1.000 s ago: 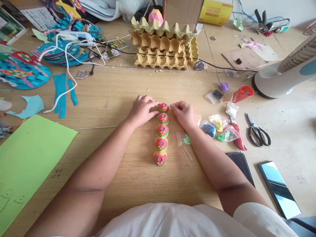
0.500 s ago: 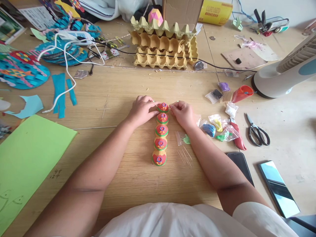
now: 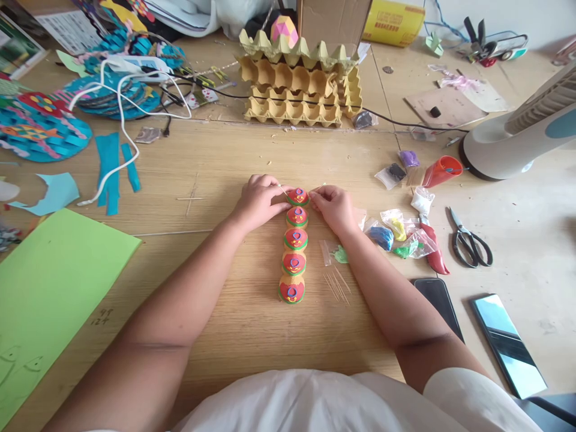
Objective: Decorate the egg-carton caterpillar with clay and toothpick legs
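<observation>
A column of several domes (image 3: 296,239), red with green rims and small faces, lies on the wooden table in front of me. My left hand (image 3: 261,201) rests at the left side of the top dome (image 3: 297,196), thumb and fingers around its edge, with a thin pale stick (image 3: 283,189) beside the fingertips. On the other side, my right hand (image 3: 332,207) has its fingers pinched together close to the dome; a tiny stick tip shows above them. Several toothpicks (image 3: 336,284) lie to the right of the column.
Bags of coloured clay (image 3: 381,236), black scissors (image 3: 470,240), a red cup (image 3: 443,171) and a phone (image 3: 509,345) lie right. Egg cartons (image 3: 292,111) stand behind, a white fan (image 3: 517,138) at back right, green card (image 3: 58,288) left.
The column of domes has shifted very slightly to the right. Both hands have stayed almost in place beside the top dome.
</observation>
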